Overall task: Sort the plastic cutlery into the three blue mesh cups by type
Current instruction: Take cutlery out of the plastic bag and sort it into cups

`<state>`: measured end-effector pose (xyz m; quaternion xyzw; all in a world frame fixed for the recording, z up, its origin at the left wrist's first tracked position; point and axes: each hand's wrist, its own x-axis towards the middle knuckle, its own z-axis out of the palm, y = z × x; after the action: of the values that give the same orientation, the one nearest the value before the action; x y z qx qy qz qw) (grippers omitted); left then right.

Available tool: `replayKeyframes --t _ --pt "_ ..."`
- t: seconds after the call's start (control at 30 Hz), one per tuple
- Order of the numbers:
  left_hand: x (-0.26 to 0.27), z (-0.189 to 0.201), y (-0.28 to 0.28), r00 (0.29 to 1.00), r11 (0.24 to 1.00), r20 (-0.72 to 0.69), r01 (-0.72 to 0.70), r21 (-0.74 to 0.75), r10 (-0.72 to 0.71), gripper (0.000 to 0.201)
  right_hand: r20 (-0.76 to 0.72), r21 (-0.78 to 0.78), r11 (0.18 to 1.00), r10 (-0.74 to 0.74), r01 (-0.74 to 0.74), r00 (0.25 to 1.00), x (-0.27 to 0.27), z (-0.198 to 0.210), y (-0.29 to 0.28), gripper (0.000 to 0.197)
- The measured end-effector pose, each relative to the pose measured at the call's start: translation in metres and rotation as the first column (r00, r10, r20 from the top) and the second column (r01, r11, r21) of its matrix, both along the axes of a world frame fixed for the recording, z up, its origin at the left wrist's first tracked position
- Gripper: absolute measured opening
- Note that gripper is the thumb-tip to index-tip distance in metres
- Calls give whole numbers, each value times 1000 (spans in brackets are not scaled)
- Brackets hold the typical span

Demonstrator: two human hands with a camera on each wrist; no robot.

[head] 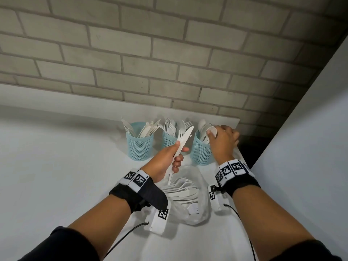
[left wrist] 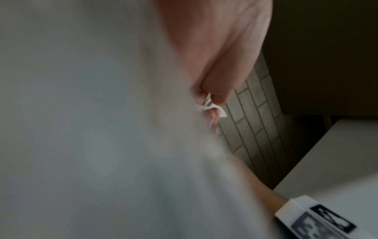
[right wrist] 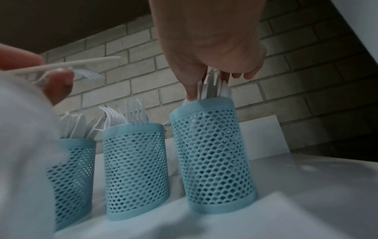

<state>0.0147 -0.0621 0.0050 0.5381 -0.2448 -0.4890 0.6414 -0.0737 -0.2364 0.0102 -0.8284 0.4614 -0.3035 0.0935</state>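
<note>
Three blue mesh cups stand in a row near the back edge of the tabletop [head: 56, 147], towards its right corner. The left cup [head: 140, 146] holds knives, the middle cup [head: 169, 141] forks, the right cup [head: 200, 151] spoons; all three look well filled, so the sorting seems far along. The left hand [head: 165, 162], in front of the middle cup, grips a knife and fork [head: 181, 142] together by their handles, both not yet dropped in. The right hand [head: 223, 143] is over the right cup, fingers curled, pinching a spoon [head: 211, 131] at its rim. Nearer the front edge, a clear plastic bag [head: 194, 202] with more white cutlery [head: 180, 189] lies between the wrists, so a fair pile is left to sort.
</note>
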Motion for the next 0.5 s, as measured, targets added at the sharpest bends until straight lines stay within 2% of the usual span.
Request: replayKeyframes --t 0.07,0.13,0.23,0.3,0.33,0.43,0.5 --pt "1 1 0 999 1000 -47 -3 -15 3 35 -35 17 1000 8 -8 999 0 1 0 37" --pt "1 0 2 1000 999 -29 -8 -40 7 30 -21 48 999 22 -21 1000 0 5 1 37" --pt "1 -1 4 1000 996 -14 -25 -91 24 24 155 -6 999 51 -51 987 2 16 7 36" --pt "1 -2 5 999 994 -6 -50 -100 49 22 311 -153 981 166 -123 936 3 23 16 32" --pt "1 -2 6 998 993 -3 -63 -100 63 20 384 -178 964 252 -196 889 4 27 21 29" --pt "1 -2 7 996 990 -13 -88 -108 87 16 482 -3 885 408 -465 775 8 38 40 21" --pt "0 -2 8 995 989 -21 -97 -108 95 16 424 208 783 468 -586 775 11 40 47 26"
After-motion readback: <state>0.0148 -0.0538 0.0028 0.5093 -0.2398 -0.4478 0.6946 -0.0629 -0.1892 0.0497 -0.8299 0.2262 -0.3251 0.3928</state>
